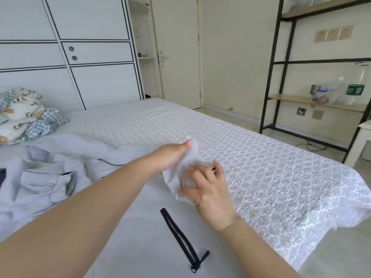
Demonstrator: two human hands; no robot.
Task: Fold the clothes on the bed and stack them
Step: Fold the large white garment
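A pale lavender garment (128,227) with a black zip pocket (181,235) lies spread over the near part of the bed (261,167). One end of it is bunched up (181,173) between my hands. My left hand (172,155) grips the top of that bunch, thumb pressed into the cloth. My right hand (208,189) holds the bunch from the near side with fingers spread and curled round it. More of the same pale cloth (46,177), with a collar and thin dark cord, is crumpled at the left.
A heap of patterned bedding (26,115) sits at the head of the bed, against white panelled cupboards (80,57). The bed's right edge drops to the floor. A black-framed shelf (313,101) with bottles stands at the right wall, a small white table (361,141) beside it.
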